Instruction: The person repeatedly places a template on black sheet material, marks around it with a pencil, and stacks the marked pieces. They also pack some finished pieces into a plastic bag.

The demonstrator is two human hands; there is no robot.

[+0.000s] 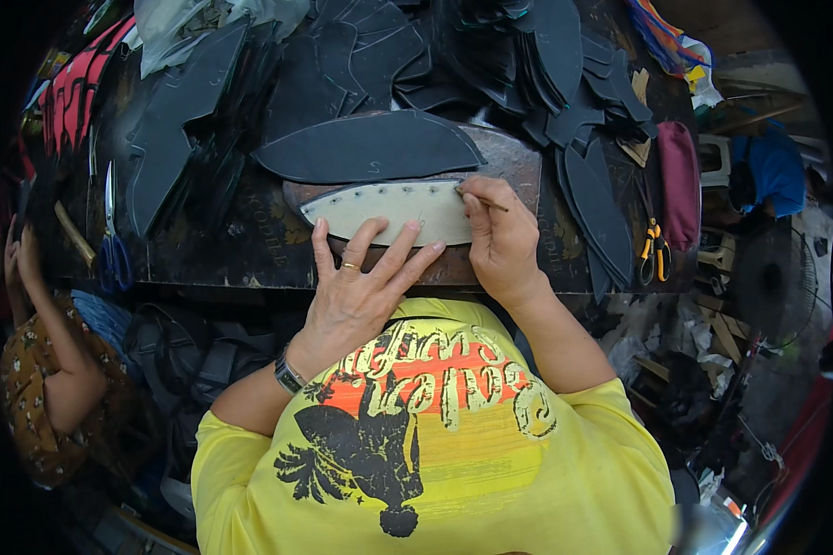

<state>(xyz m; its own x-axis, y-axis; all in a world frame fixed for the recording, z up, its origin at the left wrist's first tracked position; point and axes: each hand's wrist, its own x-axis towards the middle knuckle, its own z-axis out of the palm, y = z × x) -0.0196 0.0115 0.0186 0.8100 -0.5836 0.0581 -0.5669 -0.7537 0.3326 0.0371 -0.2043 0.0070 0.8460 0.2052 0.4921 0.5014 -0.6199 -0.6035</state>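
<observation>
A pale cream, leaf-shaped template (352,215) with a row of small holes along its upper side lies on a brown board (518,166). A thin dark edge shows around it. My left hand (366,277) presses it down, with spread fingertips along its lower side. At the template's right upper corner, my right hand (507,245) pinches a thin brown pencil-like stick (492,201), whose tip is at the edge. Just beyond lies a black leaf-shaped leather-like piece (366,148) with a pale line around its rim and a small pale mark.
Stacks of black cut pieces (190,120) cover the far table and its right side (597,203). Blue-handled scissors (114,250) lie left; yellow-handled snips (654,252) and a maroon pouch (678,185) lie right. Another person's arm (51,324) is at far left.
</observation>
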